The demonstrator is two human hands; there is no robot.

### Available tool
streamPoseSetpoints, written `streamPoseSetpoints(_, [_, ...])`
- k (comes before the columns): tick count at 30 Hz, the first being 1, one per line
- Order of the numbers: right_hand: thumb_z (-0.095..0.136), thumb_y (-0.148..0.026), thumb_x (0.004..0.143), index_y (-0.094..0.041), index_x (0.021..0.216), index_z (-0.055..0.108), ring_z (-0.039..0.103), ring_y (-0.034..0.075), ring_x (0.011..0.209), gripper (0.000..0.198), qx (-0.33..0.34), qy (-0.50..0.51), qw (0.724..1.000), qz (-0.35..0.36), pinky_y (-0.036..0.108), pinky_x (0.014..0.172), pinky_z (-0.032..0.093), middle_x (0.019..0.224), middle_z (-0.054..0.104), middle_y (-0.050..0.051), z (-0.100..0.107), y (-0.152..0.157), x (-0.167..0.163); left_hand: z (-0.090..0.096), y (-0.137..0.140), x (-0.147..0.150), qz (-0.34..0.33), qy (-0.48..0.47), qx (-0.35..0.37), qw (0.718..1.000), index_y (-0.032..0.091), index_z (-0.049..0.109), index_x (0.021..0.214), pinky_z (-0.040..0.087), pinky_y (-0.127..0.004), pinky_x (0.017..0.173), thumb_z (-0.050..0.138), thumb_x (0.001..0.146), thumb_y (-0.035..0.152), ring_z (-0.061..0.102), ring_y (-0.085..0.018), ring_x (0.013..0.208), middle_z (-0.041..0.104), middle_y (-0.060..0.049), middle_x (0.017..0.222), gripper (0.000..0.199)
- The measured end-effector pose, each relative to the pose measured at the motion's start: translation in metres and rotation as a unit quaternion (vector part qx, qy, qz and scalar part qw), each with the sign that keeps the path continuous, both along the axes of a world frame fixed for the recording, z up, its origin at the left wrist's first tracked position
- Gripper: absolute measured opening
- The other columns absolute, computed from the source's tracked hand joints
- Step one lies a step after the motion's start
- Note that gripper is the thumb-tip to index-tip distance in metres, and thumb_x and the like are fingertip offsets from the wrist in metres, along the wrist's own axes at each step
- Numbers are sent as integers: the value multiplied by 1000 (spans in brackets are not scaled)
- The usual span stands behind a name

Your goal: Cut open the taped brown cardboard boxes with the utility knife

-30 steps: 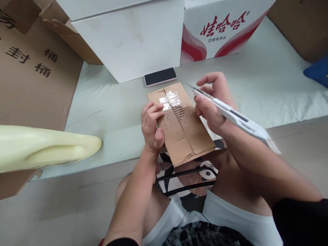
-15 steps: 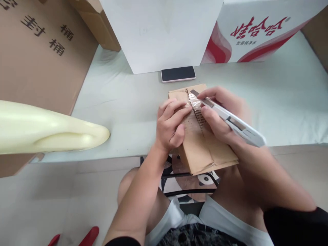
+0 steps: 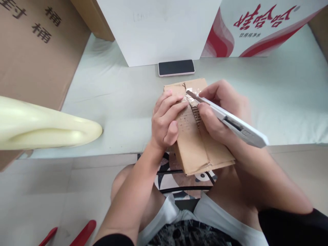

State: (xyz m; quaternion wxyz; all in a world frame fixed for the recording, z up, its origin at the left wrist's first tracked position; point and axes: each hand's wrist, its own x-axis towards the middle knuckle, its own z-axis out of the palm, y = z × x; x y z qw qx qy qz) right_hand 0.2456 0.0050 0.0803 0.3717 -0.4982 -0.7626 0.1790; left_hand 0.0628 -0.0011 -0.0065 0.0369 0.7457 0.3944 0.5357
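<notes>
A small brown cardboard box lies tilted over the near edge of the table. Clear tape crosses its top seam, where the surface is torn and corrugation shows. My left hand grips the box from its left side, fingers bent over the top and pressed near the seam. In my right hand is a white box cutter, closed between thumb and fingers. Its extended blade points up and left at the tape; whether the tip has cut in cannot be made out.
Behind the box, a phone lies in front of a white carton. A red-and-white carton stands at the back right. A large brown carton and a pale yellow, rounded object occupy the left side.
The view has shifted slightly, so most things sit a little further left and up. The blade tip has moved slightly toward the left across the tape. Both hands keep their holds.
</notes>
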Motion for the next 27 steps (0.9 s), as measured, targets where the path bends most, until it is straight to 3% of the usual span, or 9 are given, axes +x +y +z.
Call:
streamPoseSetpoints(7, [53,-33,84,-23,89,56,53,13,55,11,31,-16,999,0,28,56,39,71,63,-3,-2,2,-1,-2,3,0,-7,-3,16,1000,23,70,122,42,-54,125,24,106,48,62,-28,130,72,-9,129,55])
streamPoseSetpoints(27, [53,-36,82,-23,87,56,52,15,57,13,-1,-58,998,-15,30,60,40,67,60,-2,2,3,-5,-6,3,-1,19,26,-2,999,23,70,124,41,-57,126,14,107,55,61,-28,134,72,-7,131,66])
